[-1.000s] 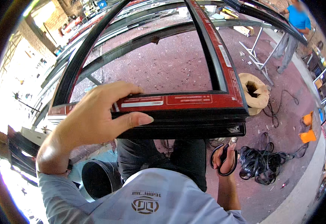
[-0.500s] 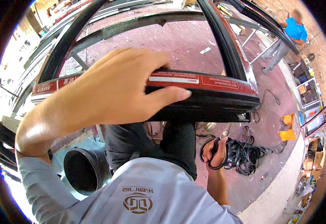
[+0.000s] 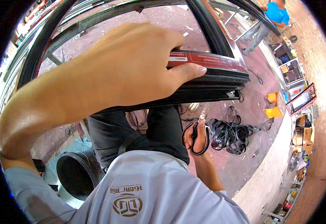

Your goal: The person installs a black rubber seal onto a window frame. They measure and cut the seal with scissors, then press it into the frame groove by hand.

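A black window frame (image 3: 223, 64) with red film on its top face lies across in front of me. My left hand (image 3: 140, 65) is closed over its near bar, thumb along the black near side and fingertips hidden behind the far side. Lower right, my right hand (image 3: 198, 141) holds a pair of scissors (image 3: 202, 117) by black loop handles, fingers through them and the blades pointing upward. The scissors are apart from the frame. A tangled heap of black rubber strip (image 3: 228, 136) lies on the floor to the right of this hand.
A black bucket (image 3: 89, 158) stands at the lower left beside my legs. An orange object (image 3: 272, 106) sits on the floor at right, near a small red-edged frame (image 3: 301, 99) and cardboard boxes (image 3: 308, 139). A person in blue (image 3: 277, 14) stands at the far right.
My left hand has slid to the right along the bar, nearer the frame's right corner. The whole view has shifted, so things sit further up and left. My right hand still holds the scissors.
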Tool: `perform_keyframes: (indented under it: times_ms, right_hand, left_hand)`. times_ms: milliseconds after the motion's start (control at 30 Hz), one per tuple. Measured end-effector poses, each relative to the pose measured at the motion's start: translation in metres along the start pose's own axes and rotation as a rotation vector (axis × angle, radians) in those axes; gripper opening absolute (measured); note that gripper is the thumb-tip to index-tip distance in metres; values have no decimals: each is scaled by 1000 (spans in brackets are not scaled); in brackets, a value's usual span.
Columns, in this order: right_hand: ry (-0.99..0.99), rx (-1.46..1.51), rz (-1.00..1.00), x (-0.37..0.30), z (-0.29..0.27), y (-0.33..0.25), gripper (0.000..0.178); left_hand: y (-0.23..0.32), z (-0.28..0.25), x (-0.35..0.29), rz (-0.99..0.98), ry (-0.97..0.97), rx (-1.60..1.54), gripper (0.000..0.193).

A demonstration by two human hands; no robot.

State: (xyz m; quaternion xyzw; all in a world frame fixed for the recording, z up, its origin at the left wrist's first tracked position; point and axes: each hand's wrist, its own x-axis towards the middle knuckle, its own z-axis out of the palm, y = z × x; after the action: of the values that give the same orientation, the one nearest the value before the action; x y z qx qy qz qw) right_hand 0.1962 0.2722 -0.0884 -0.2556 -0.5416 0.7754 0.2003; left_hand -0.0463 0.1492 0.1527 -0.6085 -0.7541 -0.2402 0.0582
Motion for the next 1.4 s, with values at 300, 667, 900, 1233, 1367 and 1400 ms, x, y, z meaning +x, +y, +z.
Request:
perform_keyframes:
  times_ms: [300,667,900,1233,1367,1400]
  right_hand:
    - [-97,-119,135,-10,22,22,69]
    - [-65,-74,242,-18,30,32,68]
    - [-104,-67,207,-18,31,34,70]
    - [-72,-90,227,-23,28,41,69]
    - [-99,-98,235,-20,27,41,68]
    - [-103,-88,235,-20,26,40,68]
  left_hand:
    - [-17,-28,-23,-49,-129,-10,45]
    - [-11,-25,-17,-24,-136,106,44]
    - [0,2,26,185,-72,83,48]
    - [13,14,40,53,-132,-41,48]
    - [1,5,18,51,-120,-108,46]
    - [-1,-5,11,8,-164,-96,45]
